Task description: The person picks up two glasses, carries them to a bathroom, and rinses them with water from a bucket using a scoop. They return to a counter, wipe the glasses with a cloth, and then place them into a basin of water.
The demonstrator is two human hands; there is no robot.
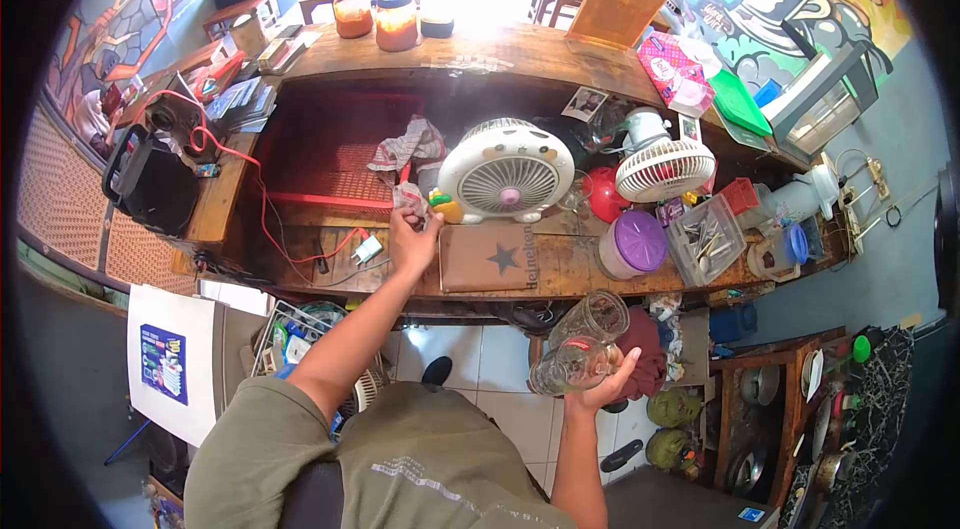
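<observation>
My left hand reaches to the counter and its fingers are closed on a crumpled whitish cloth, beside a small green and yellow object. Right of it stands a white fan, with a brown Heineken box in front. Low on the right, my right hand is wrapped round a clear glass mug. A second clear glass is against that mug, on its far side; whether my fingers also hold it is unclear.
A purple-lidded tub, a cutlery bin and a smaller fan stand on the counter's right. A red crate lies at the left, near an orange cable. Shelves with pans are lower right.
</observation>
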